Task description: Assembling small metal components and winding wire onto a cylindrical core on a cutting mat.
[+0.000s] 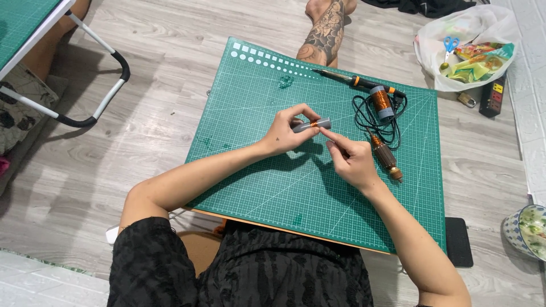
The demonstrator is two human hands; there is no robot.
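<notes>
My left hand (pixel 287 131) grips a small grey cylinder with a band of copper wire (pixel 314 124), held just above the green cutting mat (pixel 256 170). My right hand (pixel 351 158) sits right beside it, its forefinger touching the cylinder's underside near the free end; whether it pinches a wire I cannot tell. A spool of copper wire (pixel 381 102) stands on the mat to the right. Beside my right hand lies a motor armature with copper windings (pixel 386 158).
A soldering iron (pixel 352 80) with a coiled black cable (pixel 375 122) lies at the mat's far right. A plastic bag with scissors (pixel 469 48), a power strip (pixel 492 95), a bowl (pixel 527 230) and a black phone (pixel 458 241) sit on the wood floor. A tattooed leg (pixel 326 31) rests beyond the mat.
</notes>
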